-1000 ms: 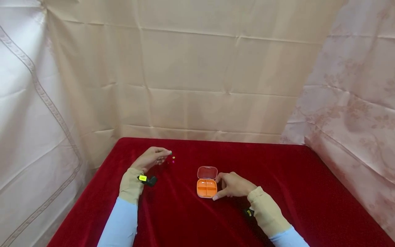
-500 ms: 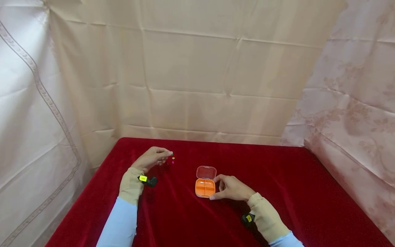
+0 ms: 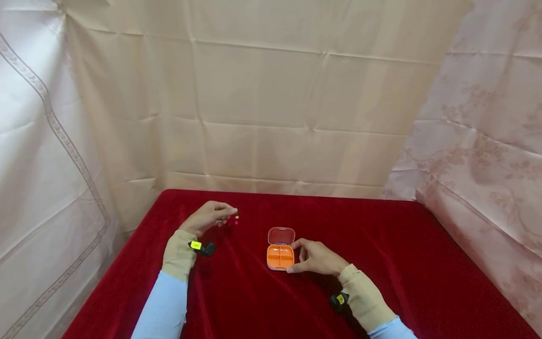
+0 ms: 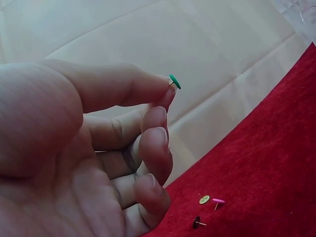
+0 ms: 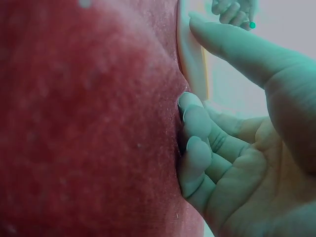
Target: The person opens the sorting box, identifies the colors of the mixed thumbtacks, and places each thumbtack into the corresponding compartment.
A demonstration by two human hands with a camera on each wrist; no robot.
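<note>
Nearest to me, the person's two forearms come in over the red velvet tabletop point(image 3: 381, 263), pale blue sleeves ending in beige cuffs. Each wrist carries a small black device with a yellow label; whatever is printed on the labels is too small to read.

The right hand point(image 3: 315, 256) rests on the cloth against the right side of a small orange pill box point(image 3: 280, 256). Its thumb lies along the near edge of the box and the curled fingers point(image 5: 195, 123) press against its side wall, so the box is lightly held. The box sits open near the middle of the tabletop, its inside split into compartments, with the clear lid point(image 3: 281, 236) tipped back on the far side. I can make out no brand or lettering on it.

Farther back and to the left, the left hand point(image 3: 207, 217) is raised a little off the cloth. Thumb and forefinger pinch a green pushpin point(image 4: 174, 81) at the fingertips, while the other fingers curl loosely under.

Just beyond that hand, three more pushpins lie loose on the velvet, close together: a yellow one point(image 4: 204, 199), a pink one point(image 4: 217, 202) and a dark one point(image 4: 197, 222).

Behind the tabletop hang creased cream cloth sheets point(image 3: 271, 94).
</note>
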